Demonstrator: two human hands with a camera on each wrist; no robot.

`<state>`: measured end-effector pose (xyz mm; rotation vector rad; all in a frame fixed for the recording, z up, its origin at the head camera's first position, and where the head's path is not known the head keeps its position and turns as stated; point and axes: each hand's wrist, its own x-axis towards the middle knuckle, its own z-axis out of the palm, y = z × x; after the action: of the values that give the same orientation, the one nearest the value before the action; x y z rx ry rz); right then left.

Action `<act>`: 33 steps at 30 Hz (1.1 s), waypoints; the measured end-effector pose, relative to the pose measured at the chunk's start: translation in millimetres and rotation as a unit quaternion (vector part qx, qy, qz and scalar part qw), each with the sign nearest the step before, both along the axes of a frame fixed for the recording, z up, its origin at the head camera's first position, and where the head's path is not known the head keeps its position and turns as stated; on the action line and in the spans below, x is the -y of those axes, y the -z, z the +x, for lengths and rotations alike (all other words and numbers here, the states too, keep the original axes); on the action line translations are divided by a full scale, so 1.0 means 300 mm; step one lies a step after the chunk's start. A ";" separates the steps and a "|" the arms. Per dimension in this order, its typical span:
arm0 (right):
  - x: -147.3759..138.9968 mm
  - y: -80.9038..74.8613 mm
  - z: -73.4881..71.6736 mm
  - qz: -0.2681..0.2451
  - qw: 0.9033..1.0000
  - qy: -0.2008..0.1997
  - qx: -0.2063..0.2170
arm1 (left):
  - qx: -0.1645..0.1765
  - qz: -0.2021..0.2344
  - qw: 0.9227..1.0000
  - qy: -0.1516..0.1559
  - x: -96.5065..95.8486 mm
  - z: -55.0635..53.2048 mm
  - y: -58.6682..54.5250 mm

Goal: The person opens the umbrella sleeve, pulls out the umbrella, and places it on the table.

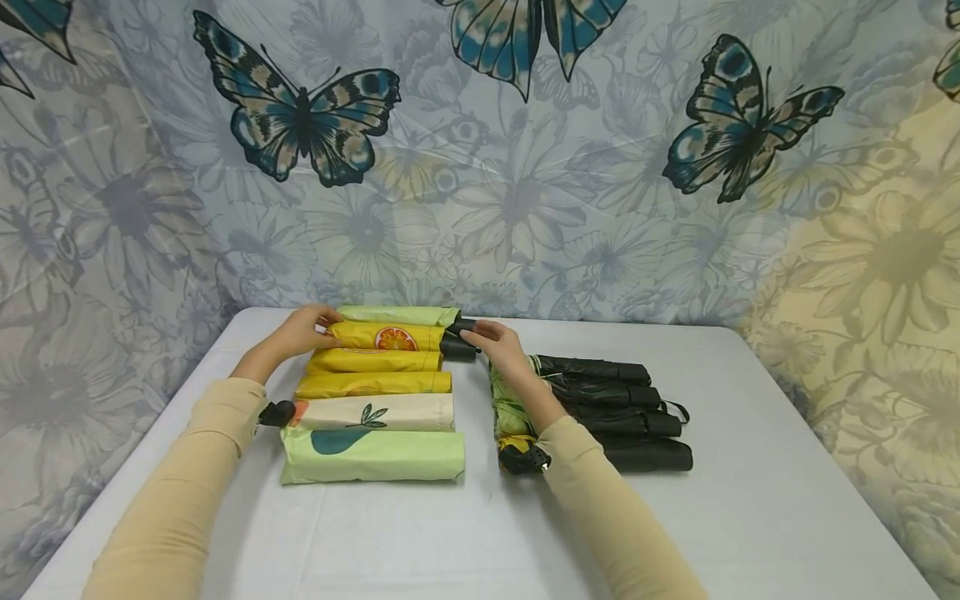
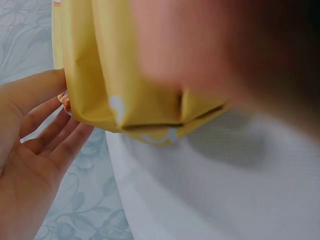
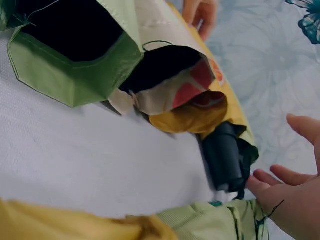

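On the left lies a row of printed umbrella sleeves. At its far end, next to a light green sleeve [image 1: 401, 315], is a yellow sleeve [image 1: 352, 335] with an orange-slice print. Black umbrella handles [image 1: 457, 347] stick out of the right ends there. My left hand [image 1: 302, 330] touches the left ends of these two sleeves, fingers rather straight. My right hand [image 1: 501, 346] is at the handles' tips; in the right wrist view its fingertips [image 3: 257, 182] lie right at a black handle [image 3: 222, 155]. More yellow sleeves [image 1: 375, 384], a cream one [image 1: 412, 412] and a green one [image 1: 420, 457] lie nearer.
Several black folded umbrellas [image 1: 645, 454] lie in a second row under and right of my right forearm, with green and yellow ends. A white-covered table [image 1: 420, 542] carries everything. A butterfly-print cloth [image 1: 517, 225] hangs directly behind its back edge.
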<state>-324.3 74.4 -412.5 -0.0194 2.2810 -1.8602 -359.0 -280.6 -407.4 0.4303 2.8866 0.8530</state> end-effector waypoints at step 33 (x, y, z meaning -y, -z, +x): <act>0.106 0.047 0.037 0.075 0.997 0.000 -0.013 | 0.033 0.023 0.999 -0.002 -0.005 0.009 0.008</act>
<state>-313.2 42.5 -426.6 -0.0219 2.4317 -1.6938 -356.2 -279.1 -409.8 0.3933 2.8133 0.9187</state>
